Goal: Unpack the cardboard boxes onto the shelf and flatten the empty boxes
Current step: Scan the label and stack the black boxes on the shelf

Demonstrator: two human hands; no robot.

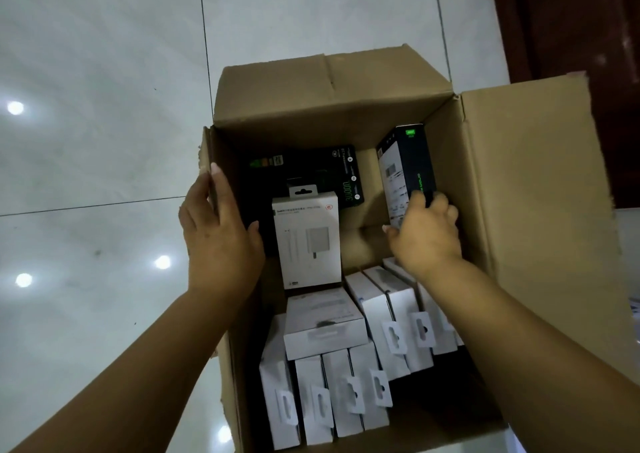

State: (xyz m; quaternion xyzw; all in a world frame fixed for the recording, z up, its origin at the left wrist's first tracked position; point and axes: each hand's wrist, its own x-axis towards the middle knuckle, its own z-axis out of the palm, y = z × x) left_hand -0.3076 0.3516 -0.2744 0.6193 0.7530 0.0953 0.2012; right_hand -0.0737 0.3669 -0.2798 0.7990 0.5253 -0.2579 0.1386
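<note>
An open cardboard box [346, 106] stands on the floor below me, flaps spread. Inside lie several white product boxes [346, 383] in rows, one white charger box [308, 241] face up, and a flat black box [311, 168] at the back. My left hand [218, 237] grips the box's left wall, fingers over the rim and thumb inside. My right hand [426, 234] holds a second black box [405, 172], upright and tilted, near the right wall.
Glossy white floor tiles [104, 140] surround the carton on the left and behind. A dark brown wooden panel [571, 19] rises at the top right. The carton's wide right flap [536, 210] stands open.
</note>
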